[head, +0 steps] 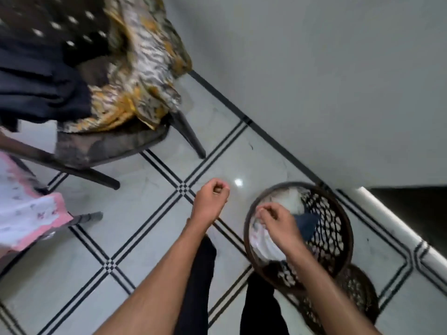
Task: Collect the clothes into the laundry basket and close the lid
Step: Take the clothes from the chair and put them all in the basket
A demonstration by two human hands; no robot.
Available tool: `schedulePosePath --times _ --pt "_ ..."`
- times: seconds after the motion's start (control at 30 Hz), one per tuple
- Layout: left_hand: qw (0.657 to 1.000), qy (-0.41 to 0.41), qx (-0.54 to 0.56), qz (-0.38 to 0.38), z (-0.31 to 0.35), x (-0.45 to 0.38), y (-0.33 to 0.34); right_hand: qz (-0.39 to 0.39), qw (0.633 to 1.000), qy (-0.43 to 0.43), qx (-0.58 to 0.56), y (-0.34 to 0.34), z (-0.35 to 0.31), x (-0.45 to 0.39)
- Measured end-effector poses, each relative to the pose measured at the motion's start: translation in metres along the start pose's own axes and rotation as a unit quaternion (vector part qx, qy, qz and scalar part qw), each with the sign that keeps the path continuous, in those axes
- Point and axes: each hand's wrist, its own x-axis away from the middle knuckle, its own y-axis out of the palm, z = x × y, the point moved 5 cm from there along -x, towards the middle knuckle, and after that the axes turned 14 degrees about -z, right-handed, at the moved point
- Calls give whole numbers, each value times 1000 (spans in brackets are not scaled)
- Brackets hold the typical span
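A round dark woven laundry basket (338, 213) stands on the floor by the wall, holding a white and pink cloth (263, 240), another white piece and a dark blue garment (307, 224). My right hand (278, 224) is over the basket's left half, its curled fingers pinching the white and pink cloth. My left hand (211, 201) hovers left of the basket above the floor, curled into a fist with nothing in it. The basket's woven lid (353, 293) hangs open behind its near rim. A gold and white patterned garment (142, 76) and dark clothes (43, 83) lie piled on a chair.
The dark chair (111, 146) stands at the upper left with its legs on the tiled floor (135, 238). A pink-edged white cloth (26, 213) lies over a second seat at the left edge. A grey wall runs behind the basket. My dark trouser legs show below.
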Motion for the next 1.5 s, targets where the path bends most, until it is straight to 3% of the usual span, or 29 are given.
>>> schedulePosePath --times 0.2,0.43,0.6,0.67,0.83,0.97,1.03,1.1,1.17,1.23,1.3,1.37,1.43,1.5 --pt "993 20 29 110 46 39 -164 -45 990 -48 121 75 -167 -38" --pt "993 8 50 106 64 34 -242 -56 974 -127 176 131 -337 -87" --pt "999 -38 -5 36 69 -10 -286 -59 983 -121 121 149 -411 -169" --pt "997 -55 31 42 72 -45 -314 -57 989 -103 87 157 -442 -218" --pt "984 -99 146 38 86 -108 -363 -51 987 -85 129 170 -470 -296" --pt "962 -134 234 47 111 -134 -387 70 933 -102 336 148 -491 -288" --pt "942 -150 300 19 122 -146 -392 -9 927 -132 350 158 -498 -280" --pt "910 -154 383 -39 138 -155 -400 -191 920 -170 297 190 -503 -260" --pt "892 -170 411 -76 145 -155 -415 -312 898 -186 249 223 -500 -227" --pt "903 -194 383 -29 132 -151 -442 -320 890 -223 235 243 -499 -202" --pt "921 -196 336 25 115 -138 -475 -232 883 -289 288 248 -507 -194" --pt "941 -177 286 30 110 -118 -507 -176 877 -280 349 249 -519 -201" --pt "951 -147 269 -32 104 -99 -531 -223 868 -230 380 270 -524 -211" --pt "957 -135 236 -100 103 -77 -552 -298 835 -253 388 313 -531 -212"
